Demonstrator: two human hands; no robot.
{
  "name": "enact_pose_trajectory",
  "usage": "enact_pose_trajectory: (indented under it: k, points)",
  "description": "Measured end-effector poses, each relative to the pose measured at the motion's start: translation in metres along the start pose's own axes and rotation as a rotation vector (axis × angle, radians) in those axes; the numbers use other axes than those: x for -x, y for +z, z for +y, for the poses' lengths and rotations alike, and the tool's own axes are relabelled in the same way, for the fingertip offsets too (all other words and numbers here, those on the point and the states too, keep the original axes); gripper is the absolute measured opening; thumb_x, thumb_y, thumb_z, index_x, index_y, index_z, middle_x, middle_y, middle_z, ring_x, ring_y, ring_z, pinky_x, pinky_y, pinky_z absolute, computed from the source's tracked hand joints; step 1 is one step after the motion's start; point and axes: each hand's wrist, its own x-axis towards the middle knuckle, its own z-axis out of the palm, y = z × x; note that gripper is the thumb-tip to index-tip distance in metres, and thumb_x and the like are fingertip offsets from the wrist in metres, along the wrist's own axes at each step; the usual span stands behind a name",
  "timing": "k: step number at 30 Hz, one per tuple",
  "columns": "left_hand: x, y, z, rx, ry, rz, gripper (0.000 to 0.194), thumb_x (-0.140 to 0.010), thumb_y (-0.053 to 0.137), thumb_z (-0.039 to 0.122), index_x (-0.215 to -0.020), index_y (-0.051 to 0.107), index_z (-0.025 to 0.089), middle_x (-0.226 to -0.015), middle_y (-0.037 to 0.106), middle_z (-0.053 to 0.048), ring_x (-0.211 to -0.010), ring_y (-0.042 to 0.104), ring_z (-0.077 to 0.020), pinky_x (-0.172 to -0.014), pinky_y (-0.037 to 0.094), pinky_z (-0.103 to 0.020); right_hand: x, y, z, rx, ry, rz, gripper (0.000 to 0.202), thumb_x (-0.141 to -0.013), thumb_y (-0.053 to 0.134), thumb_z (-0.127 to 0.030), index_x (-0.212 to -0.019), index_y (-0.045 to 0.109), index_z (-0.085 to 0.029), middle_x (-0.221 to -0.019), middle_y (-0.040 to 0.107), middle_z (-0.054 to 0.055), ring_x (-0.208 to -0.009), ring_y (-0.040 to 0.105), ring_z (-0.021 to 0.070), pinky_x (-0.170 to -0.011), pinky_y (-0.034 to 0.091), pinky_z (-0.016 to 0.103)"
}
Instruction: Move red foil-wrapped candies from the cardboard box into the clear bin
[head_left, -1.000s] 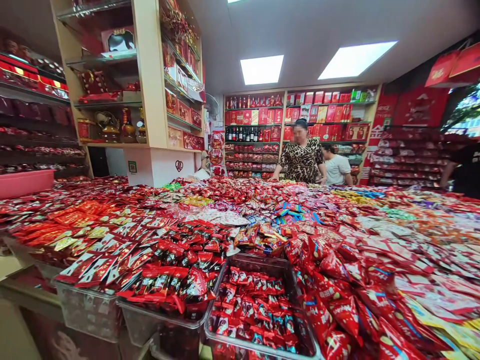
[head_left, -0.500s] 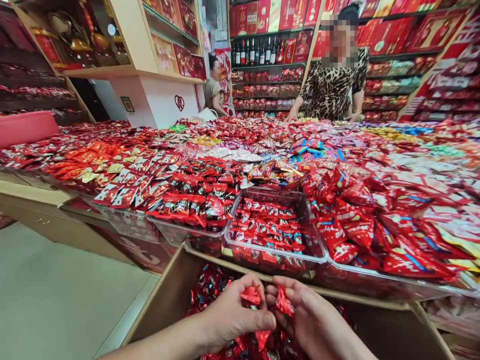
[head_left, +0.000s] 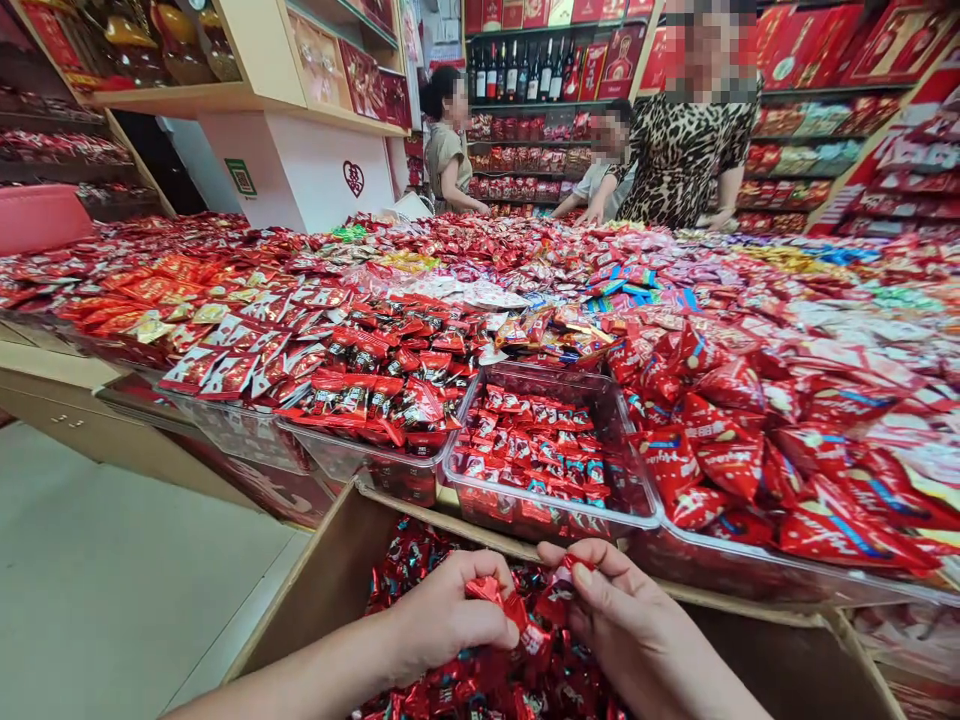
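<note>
Over an open cardboard box (head_left: 300, 590) full of red wrapped candies (head_left: 420, 690), my two hands work close together. My left hand (head_left: 450, 615) is closed around a few red wrapped candies (head_left: 487, 592), which stick out between thumb and fingers. My right hand (head_left: 619, 605) pinches a red wrapped candy (head_left: 559, 590) between thumb and forefinger; its other fingers are partly hidden beneath. Just beyond the box, a clear plastic bin (head_left: 551, 507) holds rows of small red candies (head_left: 525, 450), with bare space at its right and back.
Neighbouring bins hold red-and-black candies (head_left: 375, 400) and larger red pouches (head_left: 735, 450). More sweets spread across the counter. A person in a leopard-print top (head_left: 690, 150) and two other people stand behind it. Pale floor (head_left: 135, 560) lies at left, and a red container (head_left: 41, 220) sits far left.
My hands have moved slightly apart and shifted their hold on the candies. My view has tilted a little downward. Behind the counter, another person has come into sight beside the leopard-print top.
</note>
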Motion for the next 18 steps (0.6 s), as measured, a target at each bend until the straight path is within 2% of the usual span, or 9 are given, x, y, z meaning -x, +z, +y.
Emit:
enact_pose_trajectory:
  k: [4,6,9,11,14,16,18]
  points:
    - [0.002,-0.002,0.001,0.060,-0.070,-0.032,0.013,-0.051,0.052,0.011,-0.060,0.043,0.015,-0.042,0.046,0.006,-0.039,0.039,-0.0061,-0.042,0.026,-0.018,0.001,0.000,0.001,0.025,-0.026,0.023,0.025,-0.057,0.073,-0.027,-0.070,0.053,-0.017,-0.074,0.058,0.000,-0.060,0.050,0.0103,-0.059,0.040,0.024]
    - [0.002,-0.001,-0.002,0.085,-0.020,-0.099,0.015,-0.054,0.057,0.015,-0.061,0.043,0.015,-0.046,0.048,0.005,-0.042,0.042,-0.0065,-0.043,0.029,-0.019,0.000,-0.002,0.007,0.069,-0.045,0.017,0.026,-0.056,0.073,-0.028,-0.064,0.051,-0.017,-0.061,0.055,-0.002,-0.056,0.048,0.0101,-0.055,0.040,0.023]
    - [0.002,0.000,-0.008,0.075,0.086,-0.175,0.024,-0.058,0.061,0.027,-0.063,0.041,0.015,-0.056,0.050,0.002,-0.046,0.044,-0.0068,-0.045,0.033,-0.020,-0.004,-0.005,0.017,0.151,-0.100,-0.006,0.027,-0.056,0.073,-0.029,-0.060,0.049,-0.016,-0.060,0.055,-0.002,-0.051,0.045,0.0077,-0.050,0.036,0.019]
    - [0.002,0.002,-0.011,0.039,0.095,-0.154,0.029,-0.059,0.061,0.033,-0.063,0.038,0.016,-0.058,0.047,0.003,-0.044,0.041,-0.0055,-0.043,0.032,-0.019,-0.006,-0.006,0.022,0.196,-0.142,-0.019,0.027,-0.055,0.073,-0.028,-0.063,0.051,-0.016,-0.063,0.056,-0.002,-0.054,0.046,0.0074,-0.050,0.036,0.017]
    - [0.003,0.004,-0.011,-0.123,0.148,-0.055,0.027,-0.061,0.060,0.032,-0.063,0.038,0.016,-0.060,0.046,0.003,-0.047,0.036,-0.0045,-0.045,0.031,-0.018,-0.006,-0.005,0.024,0.258,-0.177,-0.046,0.029,-0.054,0.075,-0.028,-0.069,0.054,-0.015,-0.061,0.056,-0.001,-0.054,0.047,0.0072,-0.050,0.036,0.016]
    - [0.006,0.004,-0.009,-0.290,0.242,-0.008,0.022,-0.063,0.057,0.029,-0.061,0.039,0.016,-0.063,0.047,0.001,-0.052,0.038,-0.0061,-0.049,0.033,-0.019,-0.005,-0.005,0.022,0.258,-0.102,-0.071,0.029,-0.054,0.074,-0.030,-0.068,0.054,-0.014,-0.055,0.056,-0.002,-0.047,0.046,0.0058,-0.045,0.035,0.016]
    - [0.010,0.003,-0.004,-0.442,0.358,-0.015,0.019,-0.066,0.053,0.027,-0.060,0.039,0.016,-0.064,0.048,-0.001,-0.057,0.041,-0.0084,-0.055,0.035,-0.021,-0.006,-0.005,0.020,0.198,0.032,-0.106,0.028,-0.054,0.074,-0.031,-0.062,0.053,-0.013,-0.049,0.054,-0.002,-0.040,0.045,0.0046,-0.042,0.033,0.015]
